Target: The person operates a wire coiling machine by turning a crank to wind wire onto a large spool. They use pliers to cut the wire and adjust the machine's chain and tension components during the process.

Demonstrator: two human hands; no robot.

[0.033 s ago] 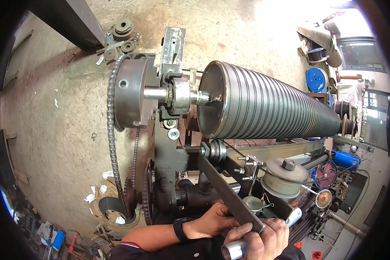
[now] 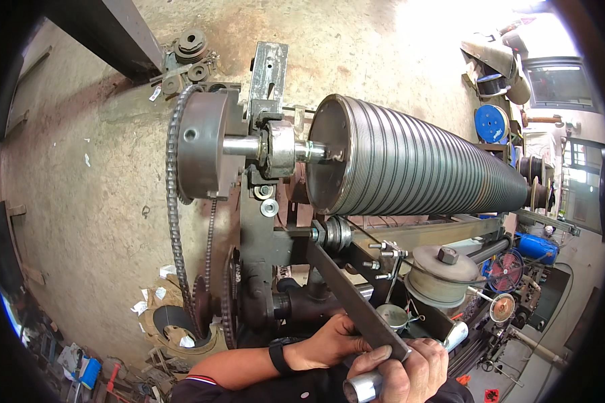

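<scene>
A long flat metal bar (image 2: pixel 356 299) slants from beside a bolted roller (image 2: pixel 335 234) down toward me. My left hand (image 2: pixel 333 341), with a black band on its wrist, is closed at the bar's left edge, some fingertips hidden behind it. My right hand (image 2: pixel 415 371) is wrapped round a shiny metal tube (image 2: pixel 365 387) at the bar's lower end, its thumb against the bar. Whether tube and bar are joined, I cannot tell. Just beyond the right hand are a small round metal cap (image 2: pixel 391 316) and a pale pulley wheel (image 2: pixel 440 275).
Across the machine lies a large grooved drum (image 2: pixel 417 158) on a shaft with a bearing block (image 2: pixel 277 149). A chain (image 2: pixel 173 168) runs round a heavy wheel (image 2: pixel 202 144) at left. Loose metal parts (image 2: pixel 189 57) lie on the floor; a blue reel (image 2: pixel 491 123) stands at far right.
</scene>
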